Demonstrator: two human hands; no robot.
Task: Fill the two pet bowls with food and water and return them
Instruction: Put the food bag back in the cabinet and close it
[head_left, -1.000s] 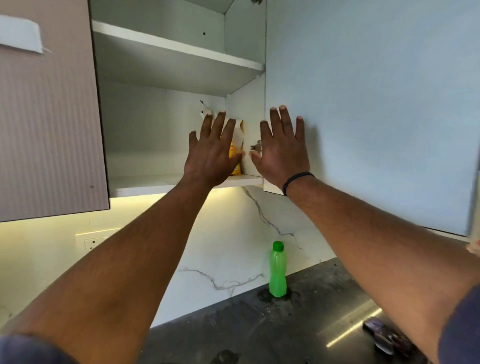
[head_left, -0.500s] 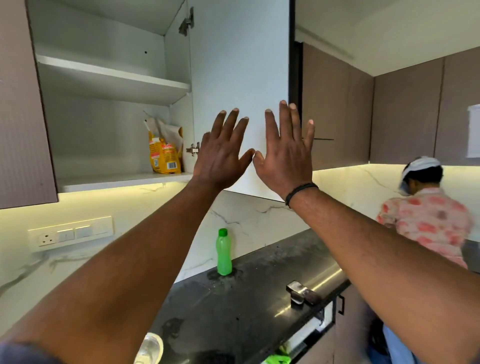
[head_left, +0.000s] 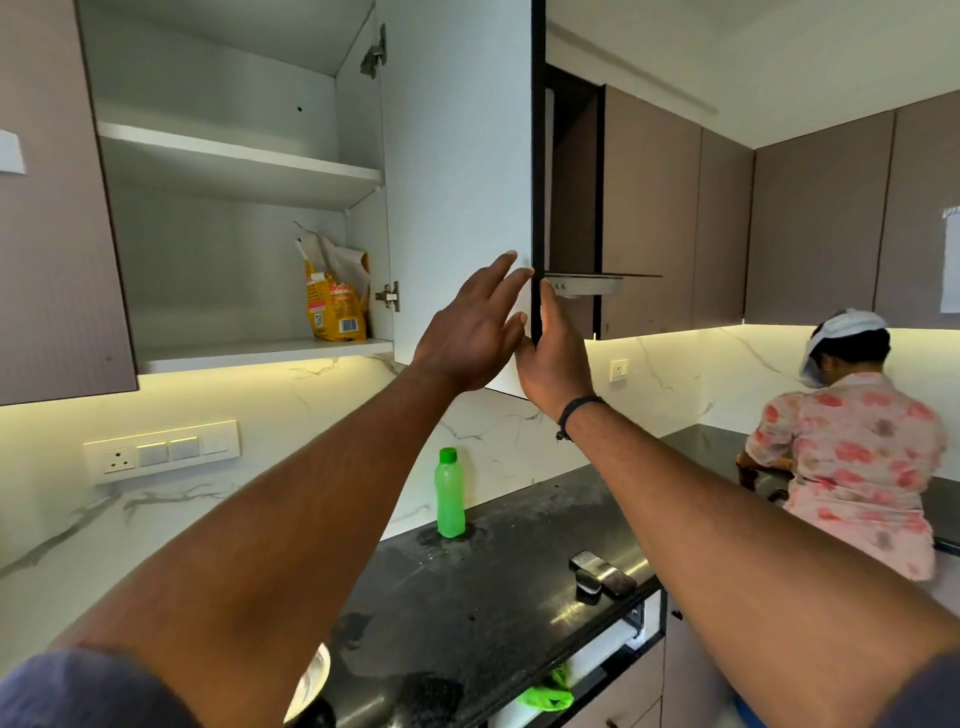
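Crumpled yellow food bag (head_left: 335, 293) stands upright on the open cabinet's (head_left: 249, 208) lower shelf.

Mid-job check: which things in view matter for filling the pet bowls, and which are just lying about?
Job:
yellow food bag on the lower cupboard shelf
open cupboard door
left hand and right hand at the door

Lying about:
green bottle
switch panel
green cloth

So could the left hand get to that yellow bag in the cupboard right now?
Probably yes. The cupboard door stands swung wide open, the yellow bag sits alone at the front of the lower shelf, and the left hand is empty, with nothing between them.
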